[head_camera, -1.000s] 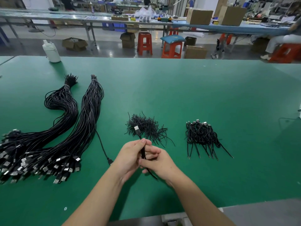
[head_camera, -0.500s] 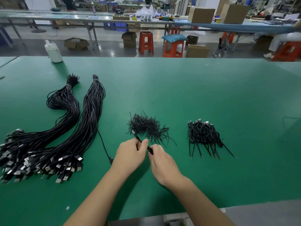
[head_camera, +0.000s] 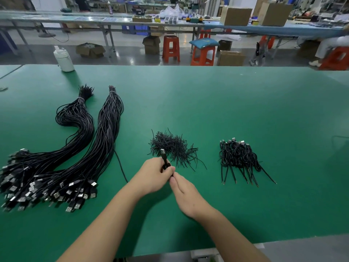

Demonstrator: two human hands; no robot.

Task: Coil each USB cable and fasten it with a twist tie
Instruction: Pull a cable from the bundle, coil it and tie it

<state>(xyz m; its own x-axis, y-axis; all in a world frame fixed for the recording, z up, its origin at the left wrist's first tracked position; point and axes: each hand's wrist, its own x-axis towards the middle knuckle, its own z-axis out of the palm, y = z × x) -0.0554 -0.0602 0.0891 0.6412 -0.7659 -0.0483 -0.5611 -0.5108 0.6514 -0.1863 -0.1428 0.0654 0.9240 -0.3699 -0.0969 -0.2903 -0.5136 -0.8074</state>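
Note:
My left hand grips a black USB cable whose silver plug sticks up above the fingers. My right hand meets it from the right, fingertips pinching the cable just below the left thumb. The rest of that cable trails left toward the big bundles. Just beyond the hands lies a loose heap of black twist ties. Further right sits a pile of coiled, tied cables. Two long bundles of uncoiled cables lie on the left, plugs toward me.
The green table stretches far ahead and to the right. A white plastic bottle stands at its far left edge. Beyond the table are orange stools, cardboard boxes and other workbenches. The table's near edge is just below my forearms.
The hands drew apart and came together again a little further forward. The cable's plug now stands upright above my left hand.

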